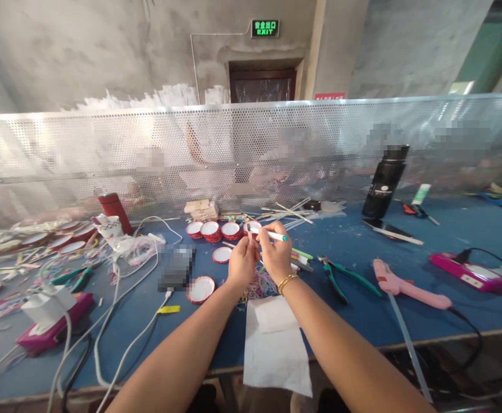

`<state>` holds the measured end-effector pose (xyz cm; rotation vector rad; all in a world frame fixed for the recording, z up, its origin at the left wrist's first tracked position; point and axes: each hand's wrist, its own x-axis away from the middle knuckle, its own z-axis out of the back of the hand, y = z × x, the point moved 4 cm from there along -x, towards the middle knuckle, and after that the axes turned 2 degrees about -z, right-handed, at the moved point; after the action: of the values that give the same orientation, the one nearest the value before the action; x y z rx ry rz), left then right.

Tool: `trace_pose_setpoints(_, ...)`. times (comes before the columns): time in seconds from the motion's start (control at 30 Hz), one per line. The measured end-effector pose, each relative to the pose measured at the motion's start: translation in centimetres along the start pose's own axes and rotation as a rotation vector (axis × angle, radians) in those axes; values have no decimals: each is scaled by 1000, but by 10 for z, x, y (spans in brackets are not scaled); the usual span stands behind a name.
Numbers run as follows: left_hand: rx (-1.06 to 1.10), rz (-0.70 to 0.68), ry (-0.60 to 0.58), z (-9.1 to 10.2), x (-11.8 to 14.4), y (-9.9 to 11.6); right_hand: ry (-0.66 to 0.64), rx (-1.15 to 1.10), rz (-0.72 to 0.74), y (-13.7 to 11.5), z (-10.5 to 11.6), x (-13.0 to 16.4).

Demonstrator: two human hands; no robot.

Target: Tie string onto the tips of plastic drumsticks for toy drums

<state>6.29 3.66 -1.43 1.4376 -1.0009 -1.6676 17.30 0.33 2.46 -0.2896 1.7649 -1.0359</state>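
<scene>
White stick with a green tip (275, 235) sits pinched in the fingers of the right hand (275, 256), raised just above the blue counter (405, 298). The left hand (242, 265) is closed beside it, fingertips nipping something too small to tell near the stick's other end. Below the hands lie coloured rubber bands (259, 285) and a white paper sheet (274, 344). Red-rimmed lids (211, 230) sit beyond, green pliers (341, 278) and a pink glue gun (405, 285) to the right.
</scene>
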Motion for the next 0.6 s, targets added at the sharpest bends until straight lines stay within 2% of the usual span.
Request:
trace_pose_setpoints(0.13, 30, -15, -18, 0, 1, 2, 32, 6, -1, 1, 2, -1)
trace_pose_setpoints(0.33, -11, -32, -9, 1, 1, 3, -24, -10, 17, 1, -1, 0)
trace_pose_setpoints(0.6, 42, -37, -19, 1, 0, 4, 3, -7, 7, 1, 1, 0)
